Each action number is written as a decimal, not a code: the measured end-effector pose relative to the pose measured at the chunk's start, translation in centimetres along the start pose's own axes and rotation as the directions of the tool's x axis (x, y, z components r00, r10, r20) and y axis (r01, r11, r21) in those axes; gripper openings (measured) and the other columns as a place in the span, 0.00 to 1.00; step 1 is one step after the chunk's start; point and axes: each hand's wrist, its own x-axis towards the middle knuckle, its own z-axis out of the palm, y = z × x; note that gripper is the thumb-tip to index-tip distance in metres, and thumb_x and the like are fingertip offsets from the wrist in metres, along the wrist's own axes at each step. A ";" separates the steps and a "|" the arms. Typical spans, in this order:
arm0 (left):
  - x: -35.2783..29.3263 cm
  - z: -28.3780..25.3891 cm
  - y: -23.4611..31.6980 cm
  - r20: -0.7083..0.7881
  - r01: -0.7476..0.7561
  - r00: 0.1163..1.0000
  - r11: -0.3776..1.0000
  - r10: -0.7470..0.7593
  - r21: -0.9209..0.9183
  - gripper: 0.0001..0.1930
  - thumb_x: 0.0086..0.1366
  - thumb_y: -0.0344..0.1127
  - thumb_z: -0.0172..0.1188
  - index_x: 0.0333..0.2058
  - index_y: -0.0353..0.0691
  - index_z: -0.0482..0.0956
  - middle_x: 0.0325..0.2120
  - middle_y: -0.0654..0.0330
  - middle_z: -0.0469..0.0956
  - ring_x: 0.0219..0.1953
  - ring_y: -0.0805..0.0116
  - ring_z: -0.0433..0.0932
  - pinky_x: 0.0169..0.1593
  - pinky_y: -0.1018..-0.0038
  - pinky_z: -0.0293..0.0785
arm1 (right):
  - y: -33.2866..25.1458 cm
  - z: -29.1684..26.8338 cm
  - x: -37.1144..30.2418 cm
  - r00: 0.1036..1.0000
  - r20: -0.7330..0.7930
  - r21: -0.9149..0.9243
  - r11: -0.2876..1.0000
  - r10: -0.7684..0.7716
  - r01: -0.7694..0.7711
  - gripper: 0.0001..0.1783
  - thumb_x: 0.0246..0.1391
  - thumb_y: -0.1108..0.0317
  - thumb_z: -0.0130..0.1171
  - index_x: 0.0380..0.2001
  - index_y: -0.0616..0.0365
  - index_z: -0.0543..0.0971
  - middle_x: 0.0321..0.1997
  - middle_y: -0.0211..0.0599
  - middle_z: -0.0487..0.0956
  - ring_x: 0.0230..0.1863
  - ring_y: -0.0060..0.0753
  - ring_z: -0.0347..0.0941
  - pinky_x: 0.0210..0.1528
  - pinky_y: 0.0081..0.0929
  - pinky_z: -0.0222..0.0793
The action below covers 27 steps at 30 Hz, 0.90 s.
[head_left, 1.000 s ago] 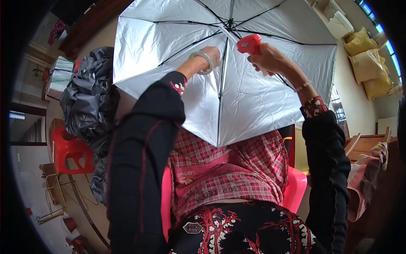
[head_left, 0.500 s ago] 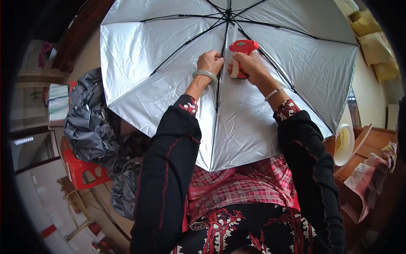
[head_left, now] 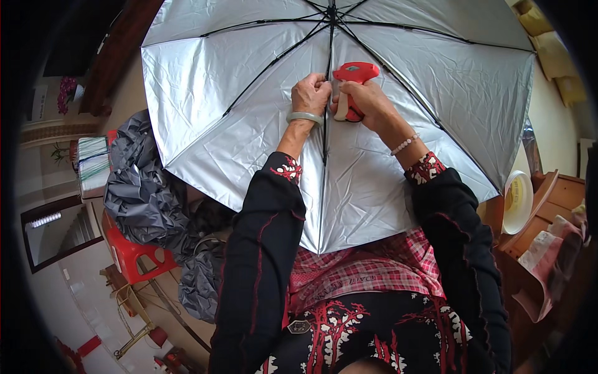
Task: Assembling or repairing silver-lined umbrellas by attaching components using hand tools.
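Beside a thin black metal rib [head_left: 324,140] of the open umbrella with a silver inner lining [head_left: 367,187], the right hand [head_left: 369,103] is wrapped firmly round a red plastic pistol-shaped tool with a cream trigger [head_left: 357,71]. The left hand [head_left: 310,96], a pale ring-shaped bangle [head_left: 305,117] at its wrist, has its fingers curled in at the same rib; whether they pinch metal or lining cannot be told.

A second ago the tool was higher and farther right, well apart from the left hand; now the two hands are side by side, which seems to bring the tool to the very spot the left one attends to. Since half a second ago, both have hardly shifted against the rib.

Above the hands, the ribs meet at a black hub [head_left: 332,12]. Below the canopy's near edge lies a red plaid cloth [head_left: 392,282], with a line of upside-down dark lettering. Crumpled dark grey fabric [head_left: 146,199] lies to the left. On the right, a round white tub [head_left: 528,202] shows faint print on yellow; the tool's small grey-green label is too small to read.
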 end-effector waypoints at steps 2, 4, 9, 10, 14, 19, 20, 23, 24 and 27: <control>0.1 0.3 0.1 -0.027 -0.058 0.998 0.998 0.059 0.033 0.15 0.50 0.36 0.55 0.34 0.31 0.76 0.20 0.59 0.77 0.22 0.75 0.75 0.29 0.80 0.71 | -0.4 -0.6 -0.1 0.994 0.093 0.131 0.989 0.054 -0.066 0.12 0.46 0.70 0.49 0.35 0.65 0.67 0.25 0.42 0.73 0.23 0.36 0.72 0.27 0.33 0.72; 0.3 0.3 0.1 -0.004 -0.030 1.000 0.999 0.030 0.024 0.15 0.50 0.36 0.55 0.34 0.31 0.76 0.20 0.58 0.77 0.22 0.75 0.75 0.29 0.79 0.71 | -0.6 -1.4 -0.1 0.987 0.143 0.193 0.976 0.075 -0.102 0.13 0.47 0.69 0.49 0.36 0.65 0.67 0.26 0.42 0.74 0.24 0.36 0.73 0.29 0.33 0.72; 0.2 0.2 0.4 0.040 0.001 0.999 1.000 -0.002 0.020 0.15 0.51 0.37 0.54 0.33 0.31 0.76 0.19 0.58 0.77 0.21 0.73 0.75 0.27 0.77 0.71 | -0.4 -3.1 0.6 0.942 0.325 0.267 0.947 0.087 -0.179 0.16 0.49 0.65 0.49 0.40 0.62 0.65 0.29 0.42 0.74 0.29 0.35 0.73 0.33 0.33 0.72; 0.2 0.2 0.5 0.041 -0.012 0.999 1.000 0.011 0.027 0.14 0.51 0.36 0.54 0.33 0.31 0.76 0.19 0.58 0.77 0.21 0.73 0.75 0.27 0.77 0.71 | -0.2 -3.2 0.9 0.933 0.351 0.260 0.948 0.085 -0.185 0.16 0.49 0.65 0.49 0.40 0.62 0.65 0.29 0.42 0.74 0.29 0.35 0.73 0.34 0.33 0.71; 0.1 0.5 0.1 0.018 -0.030 0.999 0.997 0.029 0.066 0.13 0.52 0.35 0.53 0.32 0.31 0.75 0.18 0.58 0.76 0.20 0.72 0.75 0.25 0.77 0.71 | -0.3 -3.6 1.0 0.905 0.416 0.229 0.953 0.088 -0.198 0.16 0.49 0.65 0.49 0.40 0.61 0.65 0.29 0.43 0.74 0.29 0.35 0.73 0.34 0.33 0.71; 0.2 1.2 -0.1 -0.047 0.019 0.999 1.000 -0.019 -0.009 0.12 0.49 0.35 0.53 0.29 0.33 0.76 0.23 0.49 0.77 0.28 0.56 0.77 0.34 0.69 0.72 | -0.6 -3.5 0.7 0.912 0.403 0.240 0.953 0.075 -0.184 0.16 0.49 0.66 0.49 0.41 0.62 0.65 0.30 0.43 0.74 0.30 0.36 0.73 0.34 0.34 0.72; 0.3 1.2 -0.2 -0.054 -0.010 0.998 1.000 0.010 0.001 0.12 0.49 0.35 0.53 0.30 0.32 0.76 0.22 0.52 0.77 0.25 0.61 0.76 0.31 0.72 0.72 | -0.6 -3.3 0.7 0.912 0.404 0.240 0.953 0.074 -0.184 0.16 0.49 0.66 0.49 0.41 0.62 0.65 0.30 0.43 0.74 0.30 0.36 0.73 0.34 0.34 0.72; 0.2 0.9 0.1 -0.063 -0.062 0.996 0.998 0.063 0.020 0.14 0.50 0.34 0.54 0.33 0.31 0.75 0.19 0.57 0.77 0.19 0.72 0.75 0.24 0.77 0.71 | -0.4 -2.0 0.4 0.969 0.206 0.192 0.965 0.138 -0.178 0.15 0.51 0.66 0.46 0.41 0.63 0.64 0.30 0.45 0.74 0.29 0.38 0.75 0.34 0.39 0.73; 0.1 0.9 0.1 -0.046 -0.036 0.998 0.999 0.035 -0.007 0.14 0.50 0.34 0.54 0.33 0.31 0.75 0.19 0.57 0.77 0.19 0.72 0.75 0.25 0.77 0.72 | -0.3 -1.9 0.4 0.969 0.205 0.192 0.965 0.139 -0.179 0.15 0.51 0.66 0.46 0.41 0.63 0.64 0.30 0.45 0.74 0.29 0.38 0.75 0.34 0.39 0.73; -0.1 0.6 0.3 -0.012 0.018 1.000 0.998 -0.019 -0.058 0.15 0.50 0.35 0.55 0.34 0.30 0.75 0.20 0.56 0.77 0.20 0.72 0.75 0.26 0.77 0.72 | -0.1 -1.4 0.4 0.978 0.167 0.159 0.976 0.124 -0.151 0.15 0.52 0.67 0.45 0.41 0.65 0.64 0.30 0.47 0.74 0.28 0.39 0.75 0.33 0.39 0.74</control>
